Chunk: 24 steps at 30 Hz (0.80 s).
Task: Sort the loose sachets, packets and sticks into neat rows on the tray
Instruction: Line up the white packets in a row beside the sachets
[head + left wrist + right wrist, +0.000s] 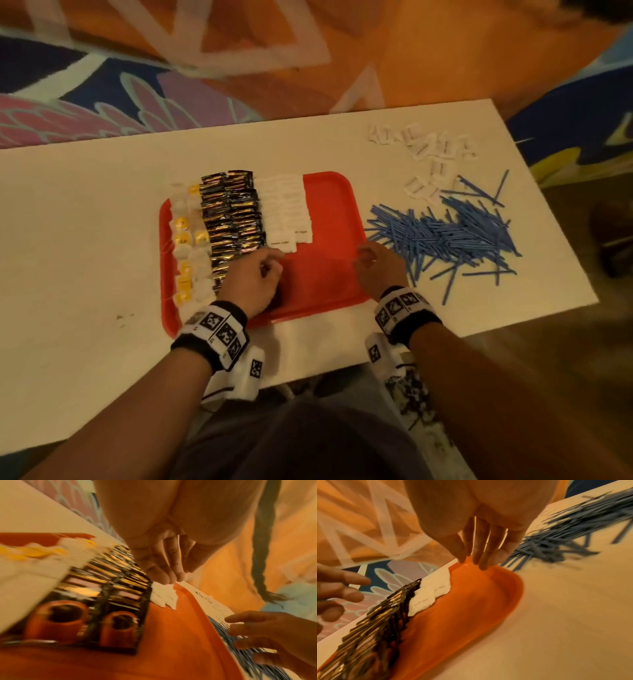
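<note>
White table (85, 222) spanning the head view, patterned carpet (102, 96) beyond at 12 o'clock. Red tray (329, 212) at centre, holding rows from 9 toward 3 o'clock: white-and-yellow sachets (186, 246) along the left edge, two columns of black-and-gold packets (233, 212) beside them, then two columns of white packets (286, 209); right third of the tray bare. Off the tray at 3 o'clock, a loose heap of blue sticks (445, 233) on the table; at 1 o'clock, scattered loose white sachets (424, 154).

Left hand (253, 277) over the near end of the black-and-gold columns, at 6 o'clock of the white rows; fingers look bent in the head view, but extended and close together in the left wrist view, fingertips (163, 576) meeting the near white packet (164, 596), nothing gripped. Right hand (378, 263) at the tray's right rim, beside the stick heap, fingers straight and slightly apart, holding nothing.

Only in the left wrist view: coffee cups printed on the nearest black packets (82, 622). Only in the right wrist view: fingertips (481, 562) against the tray's far rim (513, 588). Only in the head view: the scattered white sachets in full and marker-printed wristbands (219, 332) on both wrists.
</note>
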Tool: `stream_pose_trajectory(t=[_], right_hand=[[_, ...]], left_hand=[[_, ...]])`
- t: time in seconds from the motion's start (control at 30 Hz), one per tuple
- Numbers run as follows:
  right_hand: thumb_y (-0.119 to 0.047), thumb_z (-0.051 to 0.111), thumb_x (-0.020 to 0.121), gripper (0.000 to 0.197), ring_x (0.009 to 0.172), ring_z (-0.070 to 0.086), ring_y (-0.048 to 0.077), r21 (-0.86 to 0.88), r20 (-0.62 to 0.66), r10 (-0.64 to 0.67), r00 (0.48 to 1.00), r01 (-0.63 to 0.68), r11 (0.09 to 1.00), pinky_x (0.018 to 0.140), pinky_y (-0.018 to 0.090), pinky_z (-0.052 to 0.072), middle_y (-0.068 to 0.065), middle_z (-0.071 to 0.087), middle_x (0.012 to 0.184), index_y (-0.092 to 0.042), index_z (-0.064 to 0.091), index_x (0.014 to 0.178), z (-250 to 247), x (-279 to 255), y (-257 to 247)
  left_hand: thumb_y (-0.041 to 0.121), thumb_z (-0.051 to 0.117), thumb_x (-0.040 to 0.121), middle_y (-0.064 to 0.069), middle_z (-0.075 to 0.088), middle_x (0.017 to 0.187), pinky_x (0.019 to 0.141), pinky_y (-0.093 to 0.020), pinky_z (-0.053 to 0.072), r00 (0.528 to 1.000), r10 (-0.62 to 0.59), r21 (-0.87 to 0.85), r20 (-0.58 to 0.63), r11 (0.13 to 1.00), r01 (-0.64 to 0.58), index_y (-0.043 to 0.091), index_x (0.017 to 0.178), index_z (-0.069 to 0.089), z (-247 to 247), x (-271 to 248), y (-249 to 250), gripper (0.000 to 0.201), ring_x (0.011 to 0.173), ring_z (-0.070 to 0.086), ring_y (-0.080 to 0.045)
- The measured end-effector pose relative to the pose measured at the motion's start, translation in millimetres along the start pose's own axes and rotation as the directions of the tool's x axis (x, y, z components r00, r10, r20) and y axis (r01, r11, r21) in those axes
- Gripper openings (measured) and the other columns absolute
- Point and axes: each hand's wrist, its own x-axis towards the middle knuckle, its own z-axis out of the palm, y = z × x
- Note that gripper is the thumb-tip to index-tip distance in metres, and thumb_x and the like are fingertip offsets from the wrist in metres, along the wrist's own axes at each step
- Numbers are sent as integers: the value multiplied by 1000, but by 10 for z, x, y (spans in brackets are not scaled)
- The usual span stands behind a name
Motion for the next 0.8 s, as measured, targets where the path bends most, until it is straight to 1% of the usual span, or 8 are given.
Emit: stream_pose_trajectory(t=[0.1,0.17,0.27,0.37,0.47,0.53,0.63,0.8], right_hand=[[-20,52,95,24,89,63,16,4,-38,28,999,-28,1000,78,25,47,-5,66,98,-20,64,116,-321,36,278],[-22,54,96,24,92,62,18,-11,-56,65,996,-65,998,78,22,42,-3,68,102,-20,64,117,-536,89,470],[-22,52,96,24,91,63,23,-9,-48,65,997,-66,998,75,31,49,-1,67,109,-17,64,117,-841,244,762],[-23,53,98,23,96,65,24,28,-20,90,996,-89,996,83,36,54,1,66,112,-16,63,118,-1142,418,1033],[-26,53,99,21,89,60,14,-35,-7,54,999,-54,998,73,21,44,-2,66,111,-19,63,115,-1402,618,1272],[-26,51,99,20,81,55,10,-45,11,47,999,-47,998,69,19,39,-8,63,99,-20,63,114,-1554,721,1371],[-21,51,99,20,81,60,15,57,23,57,998,-58,997,71,26,48,-6,65,99,-18,64,113,-1718,860,1512],[-25,56,97,20,93,62,10,47,8,6,1000,-6,999,76,17,40,-8,66,111,-22,64,115,-1922,1055,1717]], left_hand=[[22,57,97,8,65,95,81,-26,50,991,79,76,108,993,-87,30,114,64,334,182,372,20,86,61,-11],[23,60,95,8,63,99,88,-30,49,978,134,137,163,978,-157,25,119,64,583,352,609,24,93,61,-16],[25,61,95,-1,62,115,96,-34,45,955,132,261,267,944,-203,23,125,62,960,666,996,30,108,58,-23],[20,61,93,-14,56,125,97,-35,41,929,152,331,337,905,-268,17,130,58,1358,1017,1414,37,115,54,-32],[24,65,92,-14,45,135,102,-40,41,920,139,419,367,858,-297,18,138,50,1700,1423,1843,49,121,49,-35],[29,67,91,-13,37,144,107,-44,40,913,132,469,387,824,-318,19,145,42,1905,1706,2108,60,127,44,-37],[31,69,91,-14,26,153,109,-48,37,883,105,557,458,741,-376,21,155,27,2209,2085,2424,77,134,35,-41],[17,71,89,-8,-1,165,107,-52,40,809,51,686,585,501,-528,39,157,8,2642,2521,2702,96,144,19,-42]])
